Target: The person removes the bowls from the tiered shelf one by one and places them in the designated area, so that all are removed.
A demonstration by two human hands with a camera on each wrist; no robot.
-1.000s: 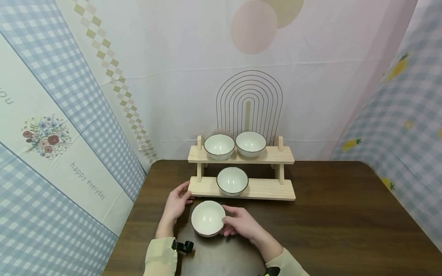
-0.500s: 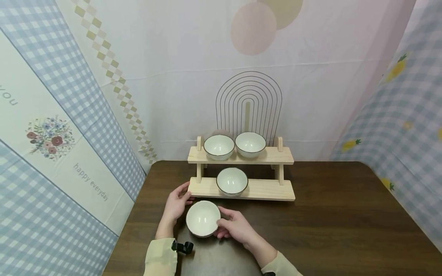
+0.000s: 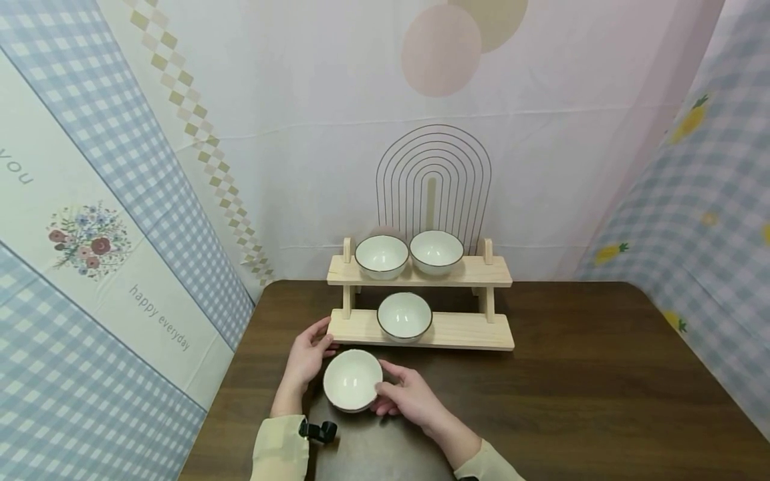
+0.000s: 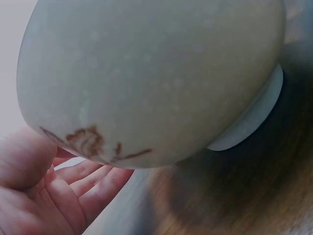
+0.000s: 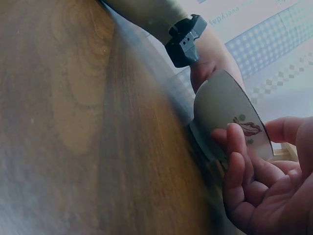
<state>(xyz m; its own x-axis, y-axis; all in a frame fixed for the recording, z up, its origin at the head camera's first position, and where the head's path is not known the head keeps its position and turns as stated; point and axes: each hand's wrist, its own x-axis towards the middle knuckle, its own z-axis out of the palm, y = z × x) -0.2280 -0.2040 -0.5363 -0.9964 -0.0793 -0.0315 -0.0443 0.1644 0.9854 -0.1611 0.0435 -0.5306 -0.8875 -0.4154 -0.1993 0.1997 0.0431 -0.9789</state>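
Note:
My right hand (image 3: 410, 395) holds a white bowl (image 3: 352, 381) with a dark rim by its right side, thumb over the rim and fingers under the outer wall. A brown motif marks the bowl's outside in the right wrist view. The bowl is close over the table, in front of a two-tier wooden display rack (image 3: 469, 329). At the left end of the rack's lower shelf, my left hand (image 3: 307, 354) grips the board, thumb at its front corner. In the left wrist view the bowl (image 4: 156, 78) hides part of that hand's fingers (image 4: 105, 188).
On the lower shelf sits another white bowl (image 3: 405, 316), a little left of the middle. Two similar bowls, a left one (image 3: 381, 256) and a right one (image 3: 436, 252), stand side by side on the upper shelf. Behind the brown table (image 3: 577, 387) hangs a patterned cloth (image 3: 313, 174).
My right hand has carried the bowl a short way left, toward my left forearm, mostly in the first half second. The left hand and the rack keep their places.

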